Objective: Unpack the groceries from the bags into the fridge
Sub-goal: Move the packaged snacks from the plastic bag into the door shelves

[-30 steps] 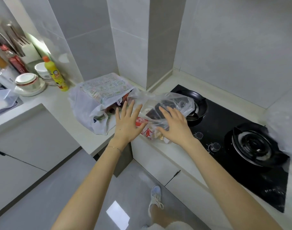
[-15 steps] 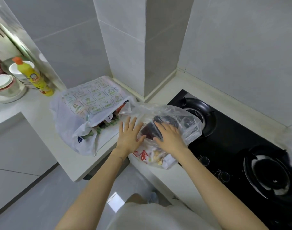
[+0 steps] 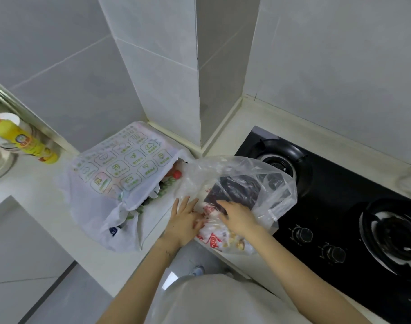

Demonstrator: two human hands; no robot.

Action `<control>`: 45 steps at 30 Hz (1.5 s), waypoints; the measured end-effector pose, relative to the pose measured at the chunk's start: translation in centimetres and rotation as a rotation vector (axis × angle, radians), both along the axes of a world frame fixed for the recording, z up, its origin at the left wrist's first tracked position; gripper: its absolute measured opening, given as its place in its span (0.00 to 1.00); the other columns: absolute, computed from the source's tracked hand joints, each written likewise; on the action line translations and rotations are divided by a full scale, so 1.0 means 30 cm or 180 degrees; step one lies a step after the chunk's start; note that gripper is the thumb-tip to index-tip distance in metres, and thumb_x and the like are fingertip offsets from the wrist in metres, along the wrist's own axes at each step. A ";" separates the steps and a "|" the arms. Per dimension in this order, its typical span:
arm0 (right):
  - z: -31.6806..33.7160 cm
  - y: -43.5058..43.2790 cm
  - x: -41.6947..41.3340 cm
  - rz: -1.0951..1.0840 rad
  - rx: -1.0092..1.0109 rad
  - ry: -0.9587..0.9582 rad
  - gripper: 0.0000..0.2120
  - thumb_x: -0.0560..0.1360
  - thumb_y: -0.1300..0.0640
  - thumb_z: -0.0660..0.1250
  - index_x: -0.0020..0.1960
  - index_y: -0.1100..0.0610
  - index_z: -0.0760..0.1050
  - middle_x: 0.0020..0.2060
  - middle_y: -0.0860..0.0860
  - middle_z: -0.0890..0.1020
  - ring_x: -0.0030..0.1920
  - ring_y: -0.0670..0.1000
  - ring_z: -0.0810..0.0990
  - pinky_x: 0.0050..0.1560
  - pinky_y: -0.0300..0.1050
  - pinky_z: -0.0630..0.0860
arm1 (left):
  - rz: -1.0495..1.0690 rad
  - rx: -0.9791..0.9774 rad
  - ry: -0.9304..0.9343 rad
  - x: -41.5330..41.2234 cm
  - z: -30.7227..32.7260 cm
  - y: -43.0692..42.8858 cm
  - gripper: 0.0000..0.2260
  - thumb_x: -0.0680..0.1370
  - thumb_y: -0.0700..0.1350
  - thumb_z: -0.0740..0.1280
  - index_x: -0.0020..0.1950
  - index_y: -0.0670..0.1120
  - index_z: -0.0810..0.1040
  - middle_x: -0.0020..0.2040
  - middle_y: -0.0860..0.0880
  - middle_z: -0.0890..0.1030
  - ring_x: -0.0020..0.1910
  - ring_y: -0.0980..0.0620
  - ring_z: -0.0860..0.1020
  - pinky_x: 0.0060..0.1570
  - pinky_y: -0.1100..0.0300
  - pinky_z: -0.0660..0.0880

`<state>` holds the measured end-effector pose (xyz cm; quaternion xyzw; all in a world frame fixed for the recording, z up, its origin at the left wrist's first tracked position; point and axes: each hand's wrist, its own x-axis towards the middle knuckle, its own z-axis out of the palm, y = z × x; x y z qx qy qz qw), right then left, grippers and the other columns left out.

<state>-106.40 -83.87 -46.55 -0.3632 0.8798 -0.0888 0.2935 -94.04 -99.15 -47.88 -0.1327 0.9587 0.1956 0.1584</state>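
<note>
**Clear plastic bag** [image 3: 278, 195]: slumped on the counter [image 3: 36, 195] at the inside corner. Its right side spills onto the near-left part of the black gas hob [image 3: 340, 206]. Through the plastic you can see a dark packet [image 3: 237, 190] high up and a white packet with red print [image 3: 213, 240] low down, at the counter's front edge.

**Your left hand** [image 3: 183, 222]: lies flat against the left side of the clear plastic bag. The fingers [image 3: 187, 203] are straight and slightly spread, touching the plastic and closed on nothing. The tips are blurred.

**Your right hand** [image 3: 238, 217]: on the clear plastic bag, just beside your left hand. Its fingers [image 3: 223, 204] reach the lower edge of the dark packet. You cannot tell whether they grip the packet or only rest on it, nor whether they are inside the bag or over the plastic.

**White bag with green print** [image 3: 120, 174]: on the counter just left of the clear plastic bag and touching it. It lies on its side with the mouth open toward the right. A red cap [image 3: 176, 175] and green-lettered packs show at the opening.

**Yellow bottle** [image 3: 24, 141]: orange-capped, at the far left of the counter, well apart from both bags.

**Hob fittings**: two burners, the left one [image 3: 279, 164] partly behind the clear plastic bag, and two knobs [image 3: 302, 235] along the front.
</note>
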 end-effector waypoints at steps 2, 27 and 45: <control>-0.019 -0.016 0.015 -0.0079 0.0055 -0.0083 0.20 0.81 0.52 0.59 0.72 0.52 0.66 0.61 0.55 0.78 0.59 0.58 0.77 0.55 0.48 0.74 | -0.0061 0.0095 -0.0020 0.017 -0.004 -0.010 0.15 0.83 0.52 0.56 0.60 0.53 0.80 0.80 0.51 0.53 0.79 0.47 0.47 0.73 0.51 0.31; -0.123 -0.086 0.108 -0.0442 0.0207 -0.0078 0.13 0.76 0.45 0.66 0.58 0.48 0.79 0.59 0.51 0.74 0.64 0.55 0.67 0.65 0.52 0.62 | -0.0250 0.0355 0.0139 0.078 -0.046 -0.039 0.13 0.81 0.53 0.59 0.61 0.59 0.80 0.77 0.52 0.61 0.78 0.51 0.49 0.73 0.52 0.29; -0.109 -0.113 0.095 -0.0534 0.0090 -0.0289 0.09 0.77 0.50 0.62 0.51 0.50 0.81 0.53 0.48 0.79 0.60 0.53 0.70 0.61 0.51 0.60 | -0.0060 0.0158 0.0408 0.004 -0.002 -0.020 0.28 0.78 0.63 0.51 0.78 0.58 0.57 0.79 0.50 0.54 0.78 0.50 0.51 0.72 0.60 0.36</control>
